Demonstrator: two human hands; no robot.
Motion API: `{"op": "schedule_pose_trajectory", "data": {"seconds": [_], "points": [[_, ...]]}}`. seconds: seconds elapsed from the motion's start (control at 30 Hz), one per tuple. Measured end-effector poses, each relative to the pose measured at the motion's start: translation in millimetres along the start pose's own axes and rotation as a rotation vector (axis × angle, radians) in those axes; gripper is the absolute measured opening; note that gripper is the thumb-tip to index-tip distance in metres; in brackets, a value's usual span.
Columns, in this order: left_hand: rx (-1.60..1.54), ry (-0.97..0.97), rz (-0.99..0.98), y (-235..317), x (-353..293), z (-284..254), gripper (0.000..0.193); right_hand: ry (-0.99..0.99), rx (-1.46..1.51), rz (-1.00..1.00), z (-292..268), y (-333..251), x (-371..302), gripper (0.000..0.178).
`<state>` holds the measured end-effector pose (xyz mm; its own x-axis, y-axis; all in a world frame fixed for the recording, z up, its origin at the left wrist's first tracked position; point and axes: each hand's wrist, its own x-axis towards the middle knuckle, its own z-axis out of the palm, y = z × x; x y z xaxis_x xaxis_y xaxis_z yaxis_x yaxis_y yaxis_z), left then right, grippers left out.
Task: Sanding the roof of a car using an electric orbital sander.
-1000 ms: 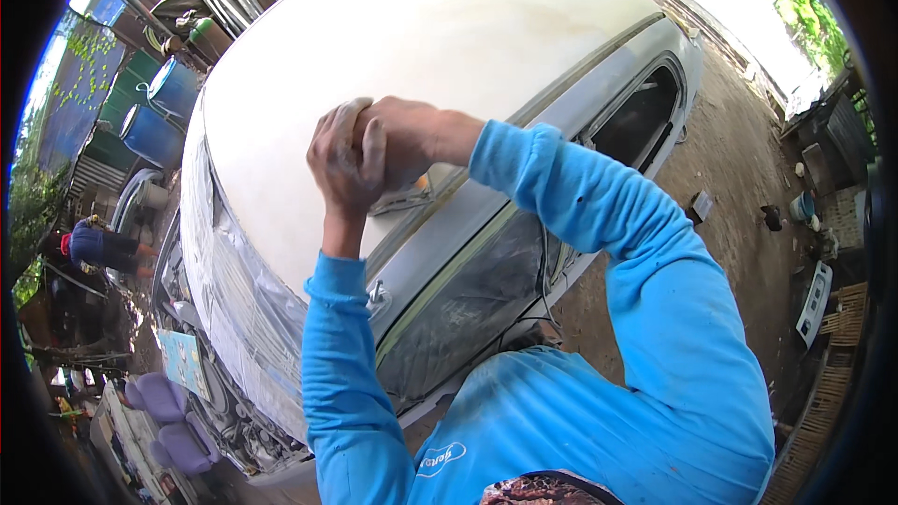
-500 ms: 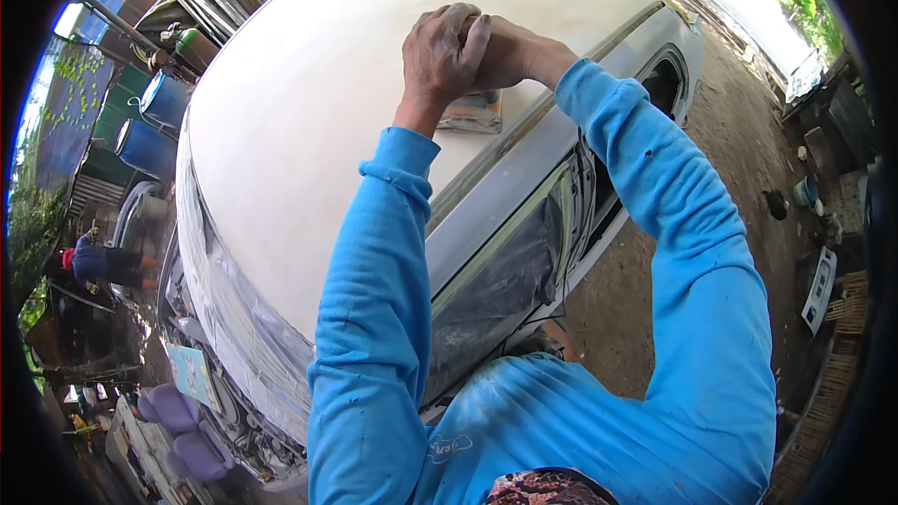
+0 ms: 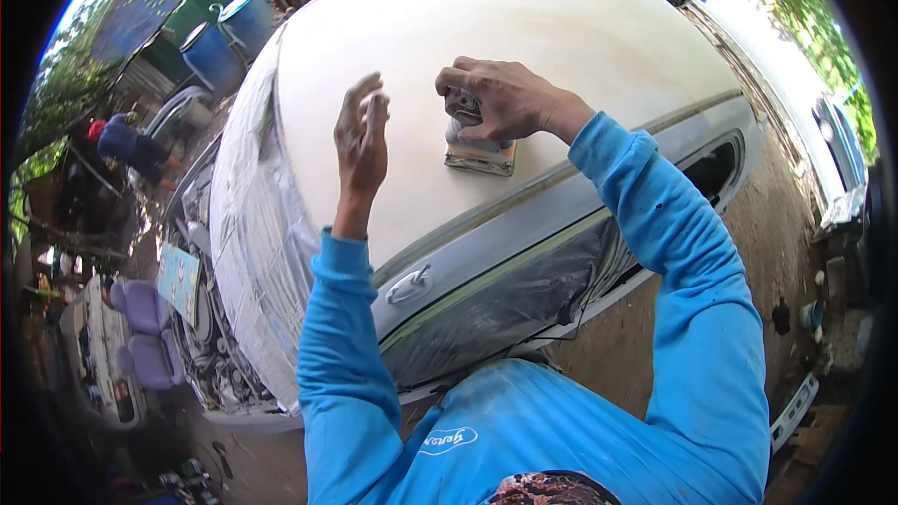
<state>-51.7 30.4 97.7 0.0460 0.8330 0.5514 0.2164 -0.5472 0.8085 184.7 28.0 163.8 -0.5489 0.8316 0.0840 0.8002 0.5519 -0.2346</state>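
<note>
My right hand [image 3: 513, 96] is wrapped over the top of a dusty palm sander [image 3: 480, 155] with a rectangular base and an orange band. The sander rests on the pale, dusty car roof [image 3: 374, 47], close to the roof's near edge. My fingers and palm cover much of its body. To the left, my left hand [image 3: 362, 145] is raised apart from the sander, its fingers slightly blurred and spread, with nothing in them.
Plastic sheeting [image 3: 257, 178] covers the windshield, and a masked side window [image 3: 505, 309] lies nearest me. Engine parts [image 3: 210, 346] are exposed at left. Blue barrels [image 3: 213, 58] and a stooping person [image 3: 131, 145] are farther left. Purple seats [image 3: 148, 337] stand lower left.
My left hand has come off the right hand and moved left, its fingers opening. The right hand stays on the sander. The view has shifted, showing more of the car's front.
</note>
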Motion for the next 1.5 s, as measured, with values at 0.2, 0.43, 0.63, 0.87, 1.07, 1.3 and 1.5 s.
{"op": "schedule_pose_trajectory", "data": {"seconds": [0.2,0.43,0.63,0.87,1.07,1.3,1.5], "points": [[0.226,0.207,-0.274,-15,-163,-82,0.042,0.0,0.028,-0.092,14,-56,39,0.057],[0.282,0.371,-0.197,-6,-244,-58,0.049,0.029,0.003,-0.187,27,-81,61,0.049],[0.333,0.424,-0.133,-4,-250,-64,0.053,0.037,0.091,-0.186,35,-104,74,0.053],[0.293,0.446,-0.134,5,-254,-65,0.055,0.003,0.159,-0.163,34,-43,102,0.045],[0.332,0.433,-0.157,3,-252,-65,0.053,0.164,0.187,-0.085,30,34,109,0.043],[0.418,0.393,-0.121,7,-244,-65,0.053,0.138,0.088,0.129,7,89,99,0.045],[0.458,0.393,-0.122,2,-244,-65,0.048,0.236,0.136,0.195,7,79,74,0.043]]}}
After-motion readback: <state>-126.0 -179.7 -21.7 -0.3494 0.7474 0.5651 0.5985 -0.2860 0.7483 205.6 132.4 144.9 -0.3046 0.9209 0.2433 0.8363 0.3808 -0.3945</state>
